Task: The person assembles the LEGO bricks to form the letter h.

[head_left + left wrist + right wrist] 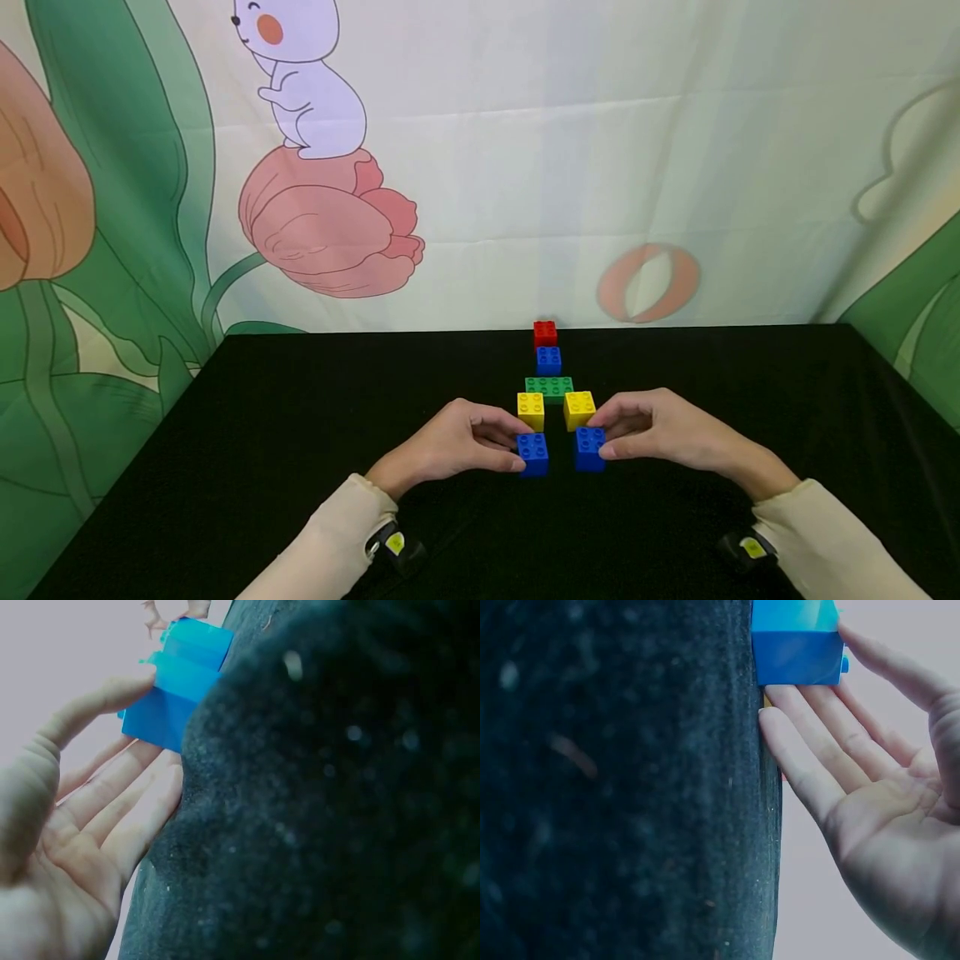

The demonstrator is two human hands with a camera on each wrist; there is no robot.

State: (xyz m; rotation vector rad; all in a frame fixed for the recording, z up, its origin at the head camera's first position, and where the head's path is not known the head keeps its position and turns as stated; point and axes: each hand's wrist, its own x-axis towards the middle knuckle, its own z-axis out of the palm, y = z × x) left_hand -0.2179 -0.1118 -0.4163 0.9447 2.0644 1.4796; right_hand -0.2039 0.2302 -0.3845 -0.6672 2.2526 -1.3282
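Observation:
My left hand (468, 437) pinches the near-left blue brick (533, 457) between thumb and fingers. On the near right, my right hand (663, 429) holds another blue brick (590, 450) the same way. Just behind these stand two yellow bricks, a left one (531, 412) and a right one (579, 410), close to the fingertips. The left wrist view shows the thumb against the side of the blue brick (157, 716), fingers behind it. In the right wrist view the thumb touches the studded side of the blue brick (799, 656).
Behind the yellow bricks lies a wider green brick (549, 389). Farther back come a blue brick (548, 361) and a red brick (545, 334) near the table's far edge. A black cloth covers the table (300, 417). A printed curtain (510, 167) hangs behind.

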